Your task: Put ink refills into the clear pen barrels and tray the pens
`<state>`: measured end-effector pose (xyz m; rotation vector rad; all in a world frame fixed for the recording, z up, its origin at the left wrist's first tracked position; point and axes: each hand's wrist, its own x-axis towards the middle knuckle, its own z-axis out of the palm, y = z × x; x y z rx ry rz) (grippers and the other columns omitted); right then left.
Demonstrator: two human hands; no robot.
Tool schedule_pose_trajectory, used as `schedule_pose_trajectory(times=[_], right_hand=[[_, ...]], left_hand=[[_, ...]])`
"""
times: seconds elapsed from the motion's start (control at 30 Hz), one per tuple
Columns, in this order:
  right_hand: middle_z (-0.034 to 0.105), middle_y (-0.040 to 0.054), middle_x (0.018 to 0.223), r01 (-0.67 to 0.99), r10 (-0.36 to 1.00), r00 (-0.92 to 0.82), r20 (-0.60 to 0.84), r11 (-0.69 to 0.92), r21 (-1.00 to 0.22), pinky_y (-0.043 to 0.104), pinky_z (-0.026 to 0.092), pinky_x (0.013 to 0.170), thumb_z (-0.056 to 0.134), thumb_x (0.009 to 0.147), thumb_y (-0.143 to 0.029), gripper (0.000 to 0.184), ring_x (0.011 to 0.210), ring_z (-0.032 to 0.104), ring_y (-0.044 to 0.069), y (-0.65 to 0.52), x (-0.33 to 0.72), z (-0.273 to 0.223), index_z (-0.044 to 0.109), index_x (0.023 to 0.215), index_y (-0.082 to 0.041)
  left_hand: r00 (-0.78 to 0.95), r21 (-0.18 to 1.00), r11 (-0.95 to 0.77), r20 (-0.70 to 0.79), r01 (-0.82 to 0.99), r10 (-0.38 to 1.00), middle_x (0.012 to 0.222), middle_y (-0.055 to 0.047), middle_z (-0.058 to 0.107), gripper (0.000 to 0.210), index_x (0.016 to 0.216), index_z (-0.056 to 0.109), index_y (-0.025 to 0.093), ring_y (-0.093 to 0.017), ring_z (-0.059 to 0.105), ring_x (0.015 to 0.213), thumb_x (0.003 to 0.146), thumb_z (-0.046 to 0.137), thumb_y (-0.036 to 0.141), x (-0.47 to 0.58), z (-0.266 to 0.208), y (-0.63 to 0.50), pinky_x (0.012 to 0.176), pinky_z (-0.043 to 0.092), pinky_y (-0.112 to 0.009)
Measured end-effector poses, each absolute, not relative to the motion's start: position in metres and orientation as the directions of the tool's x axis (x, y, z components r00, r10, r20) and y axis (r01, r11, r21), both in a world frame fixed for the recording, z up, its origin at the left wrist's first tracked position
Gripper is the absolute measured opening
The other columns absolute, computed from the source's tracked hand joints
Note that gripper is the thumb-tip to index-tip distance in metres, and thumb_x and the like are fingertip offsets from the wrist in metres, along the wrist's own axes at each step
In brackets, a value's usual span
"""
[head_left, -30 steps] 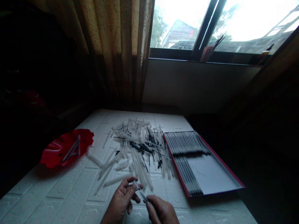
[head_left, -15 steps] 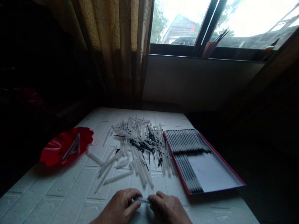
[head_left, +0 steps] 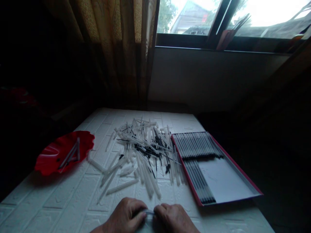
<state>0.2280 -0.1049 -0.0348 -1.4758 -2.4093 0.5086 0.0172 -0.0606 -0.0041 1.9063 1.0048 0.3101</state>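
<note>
My left hand (head_left: 125,216) and my right hand (head_left: 174,218) meet at the table's near edge, both closed on one clear pen (head_left: 148,212) held level between them. Beyond them lies a loose heap of clear pen barrels, caps and black refills (head_left: 143,152) on the white brick-pattern table (head_left: 60,200). To the right sits a flat red-rimmed box (head_left: 243,181) with rows of assembled pens (head_left: 196,146) laid side by side along its far and left parts.
A red wavy-edged dish (head_left: 52,160) holding a few pens stands at the left. A curtain (head_left: 121,48) hangs behind the table, beside a window (head_left: 194,16). The room on both sides of the table is dark.
My hands have dropped toward the near edge and come together; the pen, held tilted a second ago, now lies level between them. The view has tipped slightly downward.
</note>
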Motion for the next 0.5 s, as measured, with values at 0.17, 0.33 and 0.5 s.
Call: schedule_pose_trajectory(times=[0.17, 0.33, 0.5], right_hand=[[0.073, -0.0001, 0.065, 0.817, 0.867, -0.498, 0.022, 0.478, -0.323, 0.027, 0.018, 0.043, 0.059, 0.08, -0.013, 0.011, 0.043, 0.059, 0.014, -0.102, 0.226, -0.033, 0.066, 0.076, -0.02], [0.074, -0.0004, 0.067, 0.835, 0.874, -0.483, 0.056, 0.48, -0.268, 0.024, 0.026, 0.042, 0.061, 0.082, -0.018, 0.006, 0.049, 0.066, 0.017, -0.104, 0.222, -0.04, 0.061, 0.077, -0.022], [0.075, -0.0003, 0.07, 0.844, 0.922, -0.383, 0.055, 0.373, -0.386, 0.021, 0.037, 0.045, 0.054, 0.085, -0.023, 0.008, 0.056, 0.07, 0.019, -0.112, 0.23, -0.038, 0.06, 0.09, -0.024]], left_hand=[[0.631, 0.828, -0.222, -0.192, 0.516, 0.752, 0.074, 0.0, 0.077, 0.023, 0.084, 0.078, 0.024, -0.02, 0.07, 0.068, 0.079, 0.058, 0.015, 0.017, -0.006, -0.058, 0.063, 0.045, -0.022], [0.618, 0.81, -0.209, -0.224, 0.548, 0.754, 0.074, 0.0, 0.076, 0.022, 0.083, 0.077, 0.022, -0.019, 0.069, 0.071, 0.079, 0.057, 0.016, 0.018, -0.004, -0.057, 0.064, 0.045, -0.021], [0.574, 0.862, -0.115, -0.224, 0.494, 0.788, 0.078, 0.001, 0.076, 0.025, 0.098, 0.076, 0.025, -0.018, 0.067, 0.071, 0.076, 0.064, 0.027, 0.017, -0.009, -0.057, 0.066, 0.047, -0.02]])
